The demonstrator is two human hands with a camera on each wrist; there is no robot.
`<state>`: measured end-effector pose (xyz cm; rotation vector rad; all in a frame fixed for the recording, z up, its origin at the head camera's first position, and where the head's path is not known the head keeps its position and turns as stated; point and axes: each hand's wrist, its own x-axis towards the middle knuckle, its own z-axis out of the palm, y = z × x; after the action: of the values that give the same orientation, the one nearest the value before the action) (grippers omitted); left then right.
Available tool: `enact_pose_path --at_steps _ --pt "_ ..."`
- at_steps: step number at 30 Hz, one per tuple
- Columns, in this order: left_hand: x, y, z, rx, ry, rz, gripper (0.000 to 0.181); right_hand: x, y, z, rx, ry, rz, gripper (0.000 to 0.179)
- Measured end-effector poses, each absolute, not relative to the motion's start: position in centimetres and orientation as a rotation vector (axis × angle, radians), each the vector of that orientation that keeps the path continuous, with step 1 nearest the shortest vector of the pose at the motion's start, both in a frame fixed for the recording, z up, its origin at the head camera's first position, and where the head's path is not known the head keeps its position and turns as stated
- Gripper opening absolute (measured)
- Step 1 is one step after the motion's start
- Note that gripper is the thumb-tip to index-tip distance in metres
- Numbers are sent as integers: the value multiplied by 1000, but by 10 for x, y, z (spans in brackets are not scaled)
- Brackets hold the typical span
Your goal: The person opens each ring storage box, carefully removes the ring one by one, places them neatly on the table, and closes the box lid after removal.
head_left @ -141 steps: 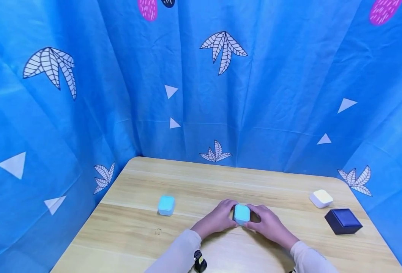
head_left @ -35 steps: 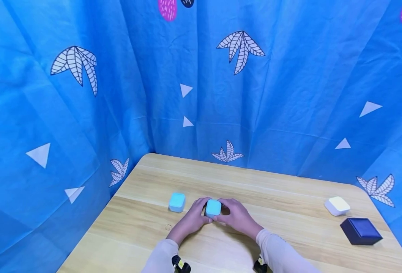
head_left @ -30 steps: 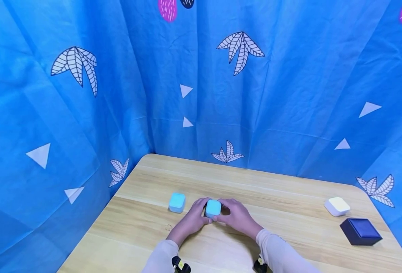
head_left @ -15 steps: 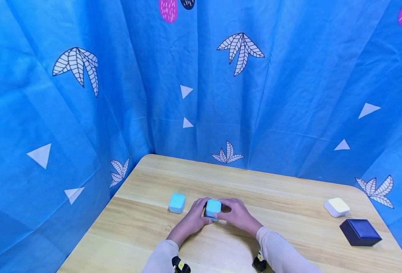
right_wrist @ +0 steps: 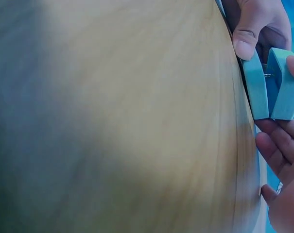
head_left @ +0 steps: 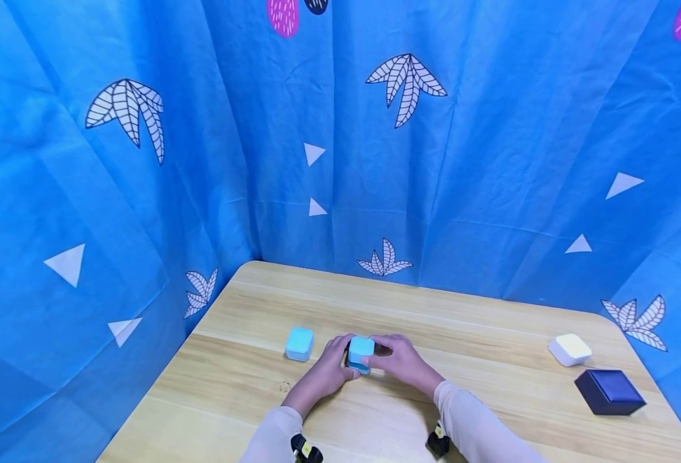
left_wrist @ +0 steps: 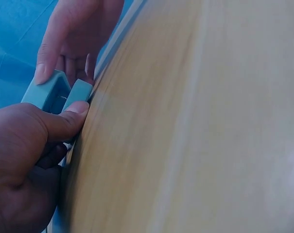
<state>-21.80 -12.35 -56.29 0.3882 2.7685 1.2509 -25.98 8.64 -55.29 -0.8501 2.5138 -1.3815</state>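
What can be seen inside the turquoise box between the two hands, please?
The turquoise box is partly open; a small shiny piece shows in the gap, though I cannot tell what it is. Most of the interior is covered by the lid and base.

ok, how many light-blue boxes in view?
2. A partly open box is held by the left hand and right hand; a second box sits on the table, to the left of both hands.
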Motion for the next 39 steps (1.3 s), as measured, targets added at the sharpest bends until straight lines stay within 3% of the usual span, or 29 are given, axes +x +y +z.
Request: enact_pose_path --at_steps 8,13,21,39 --pt "-217 -124 -563 365 2755 1257 76 -253 85 -533 -688 2331 -1426 50" --pt "-217 -124 -563 352 2756 1248 78 -262 86 -549 -641 2299 -1446 52" --pt "-217 -123 -563 333 2752 1259 81 -264 86 -548 -520 2251 -1470 63" --pt "-217 -122 -561 308 2723 1280 85 -268 84 -541 -369 2270 -1465 66"
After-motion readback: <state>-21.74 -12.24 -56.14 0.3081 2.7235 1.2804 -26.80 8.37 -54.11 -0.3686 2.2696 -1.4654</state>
